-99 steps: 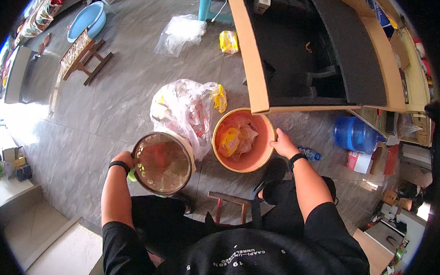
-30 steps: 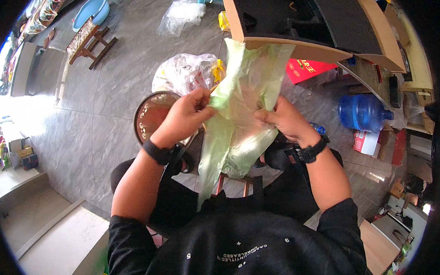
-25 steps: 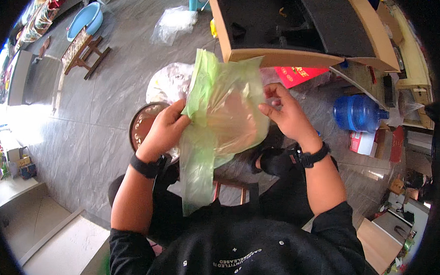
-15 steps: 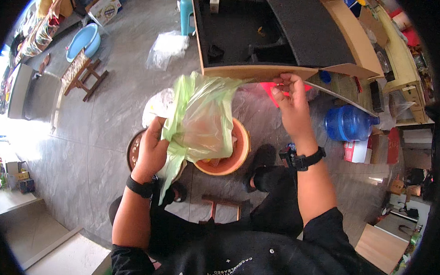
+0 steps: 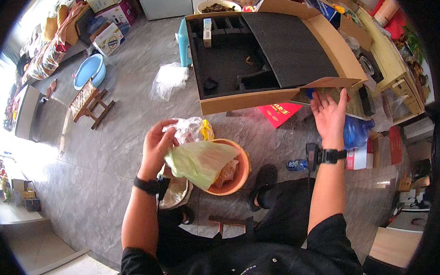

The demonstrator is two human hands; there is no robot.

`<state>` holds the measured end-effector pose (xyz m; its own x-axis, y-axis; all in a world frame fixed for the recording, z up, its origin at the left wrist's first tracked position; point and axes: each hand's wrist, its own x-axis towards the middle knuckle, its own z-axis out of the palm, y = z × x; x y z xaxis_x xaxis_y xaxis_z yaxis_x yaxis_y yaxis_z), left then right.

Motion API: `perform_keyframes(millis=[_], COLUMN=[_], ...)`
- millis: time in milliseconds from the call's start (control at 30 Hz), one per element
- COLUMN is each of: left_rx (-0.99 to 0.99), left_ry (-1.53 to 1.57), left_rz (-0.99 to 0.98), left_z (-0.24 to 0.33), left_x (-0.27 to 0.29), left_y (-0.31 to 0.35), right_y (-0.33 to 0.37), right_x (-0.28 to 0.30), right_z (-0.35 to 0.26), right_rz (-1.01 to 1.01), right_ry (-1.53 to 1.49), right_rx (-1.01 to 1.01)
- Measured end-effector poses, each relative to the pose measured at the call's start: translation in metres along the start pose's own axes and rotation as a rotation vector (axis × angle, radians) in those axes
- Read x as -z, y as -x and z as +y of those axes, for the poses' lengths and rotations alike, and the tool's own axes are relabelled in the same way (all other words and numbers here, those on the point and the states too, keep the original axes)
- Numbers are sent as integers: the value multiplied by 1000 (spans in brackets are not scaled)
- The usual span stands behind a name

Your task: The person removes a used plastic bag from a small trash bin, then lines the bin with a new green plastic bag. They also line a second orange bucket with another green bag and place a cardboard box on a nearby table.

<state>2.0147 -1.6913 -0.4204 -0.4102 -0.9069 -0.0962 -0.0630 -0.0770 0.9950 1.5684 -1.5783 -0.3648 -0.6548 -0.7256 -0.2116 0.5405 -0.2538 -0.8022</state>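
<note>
Grey marbled floor tiles [image 5: 119,187] fill our head view. Since a second ago our right hand [image 5: 330,115] has let go of the pale green plastic bag [image 5: 199,163], leaving our left hand [image 5: 155,147] alone gripping it, left of centre. It partly covers an orange basin [image 5: 245,173] holding crumpled wrappers [image 5: 226,175]. Fingers spread, our right hand looks bare; whether it touches the cardboard box [image 5: 256,101], upper right, we can't tell. Black foam [image 5: 292,52] and a small white carton [image 5: 207,32] sit inside that box.
</note>
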Motion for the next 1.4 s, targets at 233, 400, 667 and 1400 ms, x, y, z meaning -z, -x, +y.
perform_keyframes(millis=[233, 400, 667, 1400], left_rx=[-63, -53, -19, -81], left_ry=[-167, -29, 273, 79], left_rz=[-240, -302, -249, -37], left_z=[1, 3, -5, 5], left_x=[-24, -43, -50, -62], left_y=[-50, -50, -52, -61], right_y=[-19, -7, 32, 56], right_x=[-33, -50, -80, -104], right_z=[-8, -6, 33, 56], right_rz=[0, -23, -212, -72], right_ry=[101, 263, 694, 1230], right_rx=[50, 207, 817, 1355])
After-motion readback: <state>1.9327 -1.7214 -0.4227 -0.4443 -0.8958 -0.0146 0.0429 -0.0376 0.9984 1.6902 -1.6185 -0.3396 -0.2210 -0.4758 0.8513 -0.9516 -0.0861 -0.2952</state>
